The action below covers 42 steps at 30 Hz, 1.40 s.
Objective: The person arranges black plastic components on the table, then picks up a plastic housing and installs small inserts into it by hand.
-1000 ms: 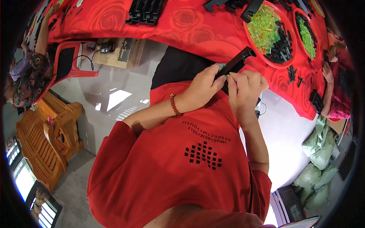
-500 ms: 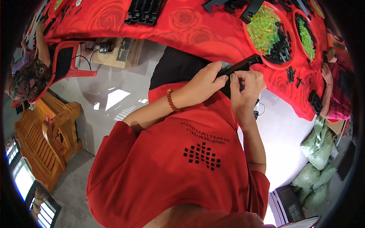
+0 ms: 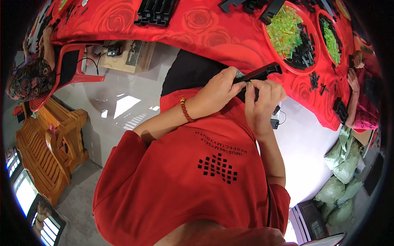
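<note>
Above your lap, just short of the red-clothed counter (image 3: 213,39): one long black part (image 3: 266,72), held slantwise, its far end pointing toward the bowls. Your hands, two, close together: the left hand (image 3: 221,88) clamped on the near end of the part; the right hand (image 3: 264,98) with thumb and forefinger drawn together beside the left thumb, whether on a small piece or on the part's edge you cannot tell from this view. Step in hand, by judgement: fine fingertip work at the part's near end. Next move, by judgement: calls for a firm left grip and careful pressure from the right fingertips. On the counter: one red bowl (image 3: 301,73) of green pieces (image 3: 285,30) and small black pieces (image 3: 301,51); one group of black parts (image 3: 155,13), side by side.
</note>
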{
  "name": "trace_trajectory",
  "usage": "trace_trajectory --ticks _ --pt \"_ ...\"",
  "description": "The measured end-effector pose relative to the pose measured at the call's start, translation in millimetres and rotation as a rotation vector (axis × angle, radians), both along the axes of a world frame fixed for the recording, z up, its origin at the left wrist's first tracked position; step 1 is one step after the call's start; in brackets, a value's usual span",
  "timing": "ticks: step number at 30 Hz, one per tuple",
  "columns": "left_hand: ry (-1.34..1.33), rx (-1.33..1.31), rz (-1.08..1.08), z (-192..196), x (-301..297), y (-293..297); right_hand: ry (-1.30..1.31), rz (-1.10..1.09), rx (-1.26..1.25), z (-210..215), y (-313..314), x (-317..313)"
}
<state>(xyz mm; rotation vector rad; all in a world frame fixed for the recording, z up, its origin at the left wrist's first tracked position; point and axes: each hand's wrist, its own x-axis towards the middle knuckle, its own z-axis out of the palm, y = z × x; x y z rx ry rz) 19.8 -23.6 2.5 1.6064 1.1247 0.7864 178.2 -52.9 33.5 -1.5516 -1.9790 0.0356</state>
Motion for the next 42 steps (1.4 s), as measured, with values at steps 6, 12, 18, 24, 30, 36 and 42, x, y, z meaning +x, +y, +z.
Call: trace_trajectory --ticks 6,12,18,24,30,36,42 --pt "0.045 0.034 0.026 -5 -1 -2 0.108 -0.007 -0.170 0 1 -1" --pt "-0.053 -0.255 0.094 5 -5 5 0.237 -0.194 -0.081 5 0 -3" --pt "-0.117 -0.297 0.067 0 -5 0 0.709 -0.057 -0.412 -4 10 0" --pt "-0.202 -0.442 0.063 6 -7 0 0.852 -0.038 -0.448 2 10 -9" --pt "-0.424 -0.467 0.121 12 -3 -2 0.638 -0.049 -0.344 -6 1 -11" --pt "-0.607 -0.495 0.116 8 -4 -12 0.522 -0.005 -0.249 -4 -12 -14" --pt "-0.803 -0.686 0.118 6 -8 -24 0.435 0.016 -0.190 -2 -28 -20"
